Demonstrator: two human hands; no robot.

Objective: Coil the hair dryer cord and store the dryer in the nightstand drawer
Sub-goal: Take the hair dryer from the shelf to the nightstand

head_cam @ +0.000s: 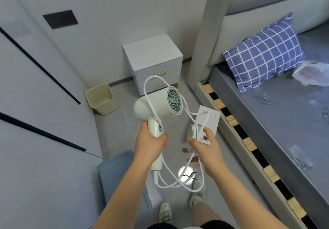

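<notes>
Head view: hair dryer (156,107) held up in front of the shut nightstand (153,51)
Left hand (151,139) wraps the handle, right hand (206,147) pinches the loose cord (145,88) at its round end; best to gather even, slack loops without kinks before opening a drawer (158,72)

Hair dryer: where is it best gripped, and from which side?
Take the hair dryer by its slim straight handle, coming from below the wide barrel, fingers wrapped round as the left hand does; the barrel looks too fat for one hand.
</notes>
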